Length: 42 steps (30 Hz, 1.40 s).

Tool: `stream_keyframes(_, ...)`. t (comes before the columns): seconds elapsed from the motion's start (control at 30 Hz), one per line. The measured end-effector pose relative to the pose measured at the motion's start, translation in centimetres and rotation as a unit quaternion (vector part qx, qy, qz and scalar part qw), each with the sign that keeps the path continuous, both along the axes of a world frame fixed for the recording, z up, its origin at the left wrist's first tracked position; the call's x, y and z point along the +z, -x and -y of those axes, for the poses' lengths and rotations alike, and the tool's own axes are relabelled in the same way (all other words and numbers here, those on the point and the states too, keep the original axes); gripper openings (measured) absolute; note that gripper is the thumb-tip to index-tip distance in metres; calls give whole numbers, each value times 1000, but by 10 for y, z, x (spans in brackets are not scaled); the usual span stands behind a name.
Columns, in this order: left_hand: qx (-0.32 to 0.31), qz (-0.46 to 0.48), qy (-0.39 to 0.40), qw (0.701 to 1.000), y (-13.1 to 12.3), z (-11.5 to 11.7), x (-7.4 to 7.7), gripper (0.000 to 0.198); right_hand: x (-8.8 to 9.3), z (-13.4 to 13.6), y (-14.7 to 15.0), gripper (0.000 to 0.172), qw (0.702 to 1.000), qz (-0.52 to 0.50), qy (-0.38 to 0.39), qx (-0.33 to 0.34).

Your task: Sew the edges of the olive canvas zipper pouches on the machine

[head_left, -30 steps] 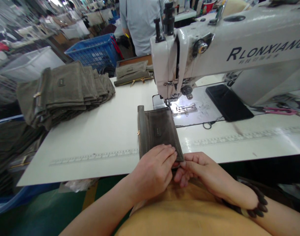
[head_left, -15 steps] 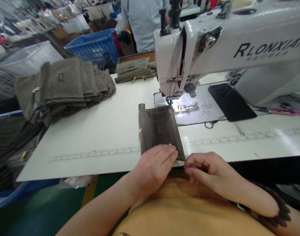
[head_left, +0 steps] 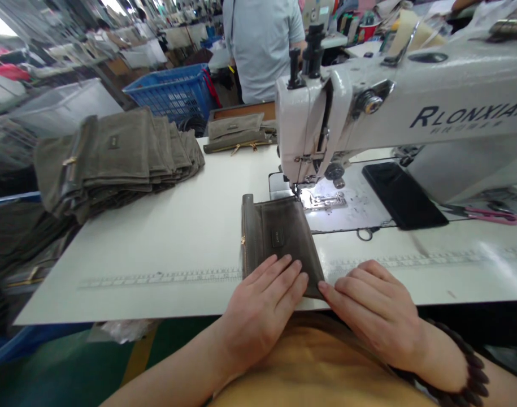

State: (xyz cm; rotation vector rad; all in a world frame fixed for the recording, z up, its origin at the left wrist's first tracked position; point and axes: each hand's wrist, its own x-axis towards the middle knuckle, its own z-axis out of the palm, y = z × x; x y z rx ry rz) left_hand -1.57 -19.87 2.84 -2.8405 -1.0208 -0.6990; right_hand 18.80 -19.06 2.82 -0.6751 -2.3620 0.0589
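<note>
A dark olive fabric pouch (head_left: 283, 226) lies on the white table in front of the sewing machine (head_left: 311, 124). It has a small label patch and a brass zipper along its left side. Its far right corner is at the presser foot (head_left: 298, 191). My left hand (head_left: 262, 305) rests flat on the near part of the pouch, fingers stretched out. At the near right corner, my right hand (head_left: 372, 308) has its fingers curled together and pinches the pouch edge; the fingertips are partly hidden.
Left on the table is a stack of similar pouches (head_left: 118, 152); more pouch pieces (head_left: 237, 127) lie behind. Right of the needle are a black phone (head_left: 404, 195) and pink-handled scissors (head_left: 495, 215). A blue basket (head_left: 173, 90) and a person (head_left: 264, 51) are beyond.
My right hand has turned from an open-looking curl beside the pouch to lying palm-down at its near right corner. The left hand stays on the pouch. The view has tilted up slightly.
</note>
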Motion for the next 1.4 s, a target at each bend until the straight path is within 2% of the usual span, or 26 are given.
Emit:
stream_keyframes(0.13, -63, -27, 1, 998, 3, -4, -5, 31, -13, 5, -2, 13, 998, 23, 52, 9)
stream_keyframes(0.33, -82, -82, -13, 993, -2, -11, -18, 32, -30, 2, 1, 19, 994, 65, 83, -27)
stream_keyframes(0.6, -87, -87, -11, 992, 3, -30, -23, 30, -20, -14, 0, 28, 985, 156, 76, -9)
stream_keyframes(0.83, -94, -84, -4, 992, 4, -51, -24, 30, -15, -37, 0, 26, 979, 190, 76, 21)
stream_keyframes(1.07, -99, -76, -29, 992, 7, -72, -28, 30, -13, -60, 5, 18, 967, 249, 37, 24)
stream_keyframes(1.4, -88, -139, -35, 986, 13, -100, -32, 27, -12, -86, 12, 18, 958, 285, 3, 19)
